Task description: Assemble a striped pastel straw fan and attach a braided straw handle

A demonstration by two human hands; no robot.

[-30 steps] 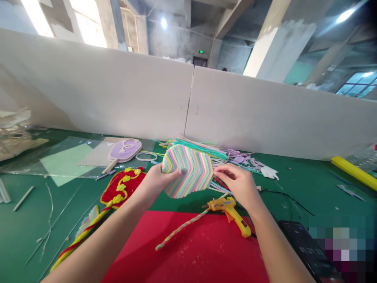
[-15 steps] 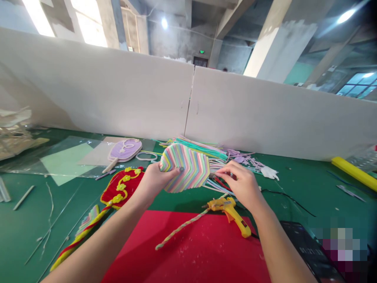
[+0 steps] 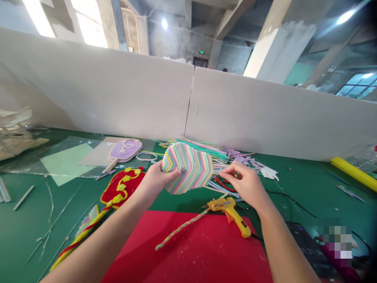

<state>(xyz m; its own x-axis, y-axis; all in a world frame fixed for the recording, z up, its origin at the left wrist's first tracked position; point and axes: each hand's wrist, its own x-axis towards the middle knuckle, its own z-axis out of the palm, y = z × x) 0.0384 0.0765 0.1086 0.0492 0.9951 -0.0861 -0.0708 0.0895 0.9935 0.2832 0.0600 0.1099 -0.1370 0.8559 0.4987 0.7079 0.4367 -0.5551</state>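
My left hand (image 3: pixel 160 179) grips the left side of a striped fan panel (image 3: pixel 190 169) of pastel pipe cleaners in a zigzag pattern, thumb on its face. The panel is held up above the table. My right hand (image 3: pixel 243 179) is closed in a pinch just off the panel's right edge; whatever lies between its fingertips is too small to make out. Below the hands, a yellow glue gun (image 3: pixel 231 212) lies on its side, with a twisted pastel stick (image 3: pixel 182 230) by its nozzle. Behind the panel lie bundled pipe cleaners (image 3: pixel 203 147) and red-handled pliers or scissors (image 3: pixel 224 184), partly hidden.
A red board (image 3: pixel 188 251) covers the near part of the green table (image 3: pixel 300 184). On the left lie a red fan with yellow flowers (image 3: pixel 118 192) and a purple fan (image 3: pixel 125 150). A phone (image 3: pixel 309 247) lies at right. A white partition (image 3: pixel 118 94) stands behind.
The striped panel has shifted slightly right with my left hand. My right hand has moved a little right, its fingertips now slightly farther from the panel's former edge position.
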